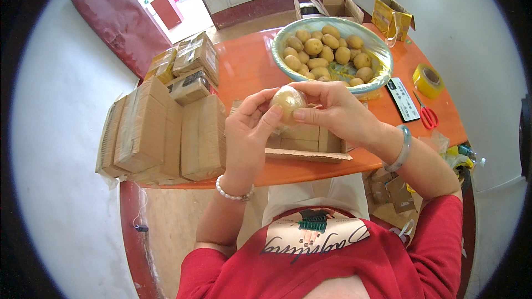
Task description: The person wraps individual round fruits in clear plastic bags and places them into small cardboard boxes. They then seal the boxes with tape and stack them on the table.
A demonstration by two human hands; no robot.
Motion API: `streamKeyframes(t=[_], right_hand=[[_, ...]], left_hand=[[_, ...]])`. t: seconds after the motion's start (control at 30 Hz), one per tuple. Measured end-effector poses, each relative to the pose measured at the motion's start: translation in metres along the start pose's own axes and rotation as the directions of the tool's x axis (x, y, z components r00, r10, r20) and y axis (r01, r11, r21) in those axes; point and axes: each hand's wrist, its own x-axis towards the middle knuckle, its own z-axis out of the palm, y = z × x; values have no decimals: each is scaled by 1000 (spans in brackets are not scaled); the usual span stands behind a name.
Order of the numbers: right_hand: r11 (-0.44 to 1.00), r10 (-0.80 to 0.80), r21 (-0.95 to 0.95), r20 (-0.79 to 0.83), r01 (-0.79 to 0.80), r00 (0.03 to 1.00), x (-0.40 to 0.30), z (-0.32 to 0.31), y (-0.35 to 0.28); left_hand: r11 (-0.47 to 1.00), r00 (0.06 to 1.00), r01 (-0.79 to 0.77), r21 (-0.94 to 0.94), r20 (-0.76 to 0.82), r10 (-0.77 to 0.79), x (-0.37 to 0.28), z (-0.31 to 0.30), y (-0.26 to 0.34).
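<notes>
Between my hands is a potato (288,100) in clear plastic wrap, held up over the table's near side. My left hand (252,126) grips it from the left, thumb in front. On its other side, the fingers and thumb of my right hand (338,106) also pinch it. Beneath them sits an open cardboard box (309,156), partly hidden by my hands and forearm. Just beyond, a light-blue basin (277,56) lined with clear film holds several unwrapped potatoes (317,63).
Taped cardboard boxes (143,126) are stacked on the left of the orange table (245,60). At right lie a phone (403,99), red-handled scissors (428,117) and a yellow tape roll (428,81). A yellow carton (386,20) stands at the far right corner.
</notes>
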Motion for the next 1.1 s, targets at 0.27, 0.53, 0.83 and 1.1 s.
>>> streamKeyframes(t=[0.27, 0.53, 0.83, 1.1], right_hand=[[983, 151, 87, 106, -160, 983, 14, -9, -1], [914, 369, -221, 108, -340, 923, 20, -27, 26], [482, 787, -598, -25, -640, 616, 51, 0, 48], [490, 759, -643, -17, -588, 651, 53, -2, 82]], left_hand=[[989, 996, 78, -123, 53, -72, 3, -13, 3], [443, 908, -412, 796, 321, 269, -31, -43, 6], [256, 899, -438, 862, 420, 127, -53, -52, -18], [338, 874, -486, 806, 455, 173, -52, -55, -26]])
